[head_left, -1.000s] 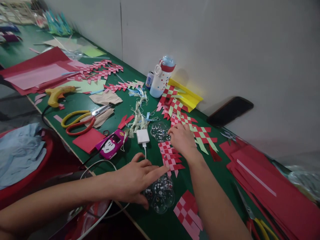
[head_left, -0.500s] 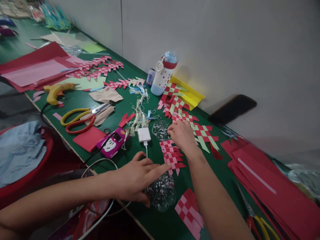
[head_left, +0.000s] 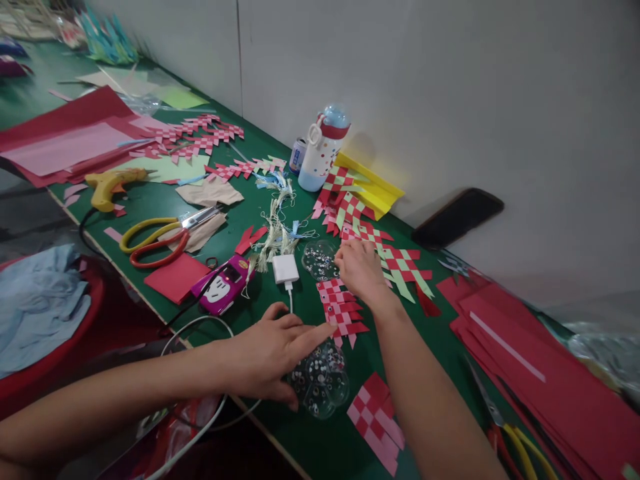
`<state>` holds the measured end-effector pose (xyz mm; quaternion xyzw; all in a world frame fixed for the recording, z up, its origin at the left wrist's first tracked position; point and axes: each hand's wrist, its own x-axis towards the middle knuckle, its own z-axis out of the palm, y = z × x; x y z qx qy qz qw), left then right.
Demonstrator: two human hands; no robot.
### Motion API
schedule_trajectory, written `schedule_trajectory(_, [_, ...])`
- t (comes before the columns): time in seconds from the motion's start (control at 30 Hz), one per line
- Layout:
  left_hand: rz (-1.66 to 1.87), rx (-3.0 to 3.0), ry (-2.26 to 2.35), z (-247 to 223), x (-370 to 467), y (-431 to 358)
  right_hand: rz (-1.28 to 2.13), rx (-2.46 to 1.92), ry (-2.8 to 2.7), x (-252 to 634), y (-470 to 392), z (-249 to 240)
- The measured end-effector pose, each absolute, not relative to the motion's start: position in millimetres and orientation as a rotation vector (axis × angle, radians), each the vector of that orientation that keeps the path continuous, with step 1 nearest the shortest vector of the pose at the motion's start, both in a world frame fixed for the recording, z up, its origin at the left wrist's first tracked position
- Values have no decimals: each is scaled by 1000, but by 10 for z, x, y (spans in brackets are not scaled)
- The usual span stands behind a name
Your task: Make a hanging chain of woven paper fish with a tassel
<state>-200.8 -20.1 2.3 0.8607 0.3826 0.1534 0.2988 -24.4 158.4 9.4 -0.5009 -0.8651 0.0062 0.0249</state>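
Observation:
My left hand has its fingers spread, and the index fingertip rests on a red-and-pink woven paper fish with small googly eyes along its left side. Partly beneath that hand lies a clear flower-shaped case full of googly eyes. My right hand is at the right edge of a second clear flower-shaped case, also with googly eyes. Its thumb and fingers are pinched together; whatever they hold is too small or hidden. Red-and-green woven paper fish lie just beyond it.
Tassels, a white charger, a purple device, scissors and a yellow glue gun lie leftward. A bottle and phone are near the wall. Red paper lies right, another woven piece in front.
The camera view has shifted slightly. Both hands stay in nearly the same places on the table, with no visible change in what they touch.

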Motion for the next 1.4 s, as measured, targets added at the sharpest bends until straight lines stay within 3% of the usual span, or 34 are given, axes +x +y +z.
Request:
schedule_trajectory(0.4, [458, 2282, 993, -9, -1982, -201, 70, -1250, -2788, -262, 1482, 169])
schedule_trajectory(1.4, [458, 2293, 1030, -39, -2026, -212, 118, -1190, -2584, -260, 1458, 146])
